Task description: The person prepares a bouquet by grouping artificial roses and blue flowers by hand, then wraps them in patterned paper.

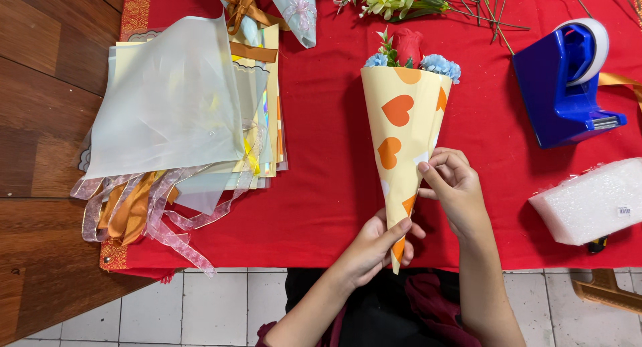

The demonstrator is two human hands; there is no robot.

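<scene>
Over the red cloth you're pinching the cone's tip with your left hand while your right hand is pinching its seam; it's probably light, crushable paper, so grip low.

A red cloth is spread over a dark wooden table; pale square floor tiles are seen below its near edge
</scene>
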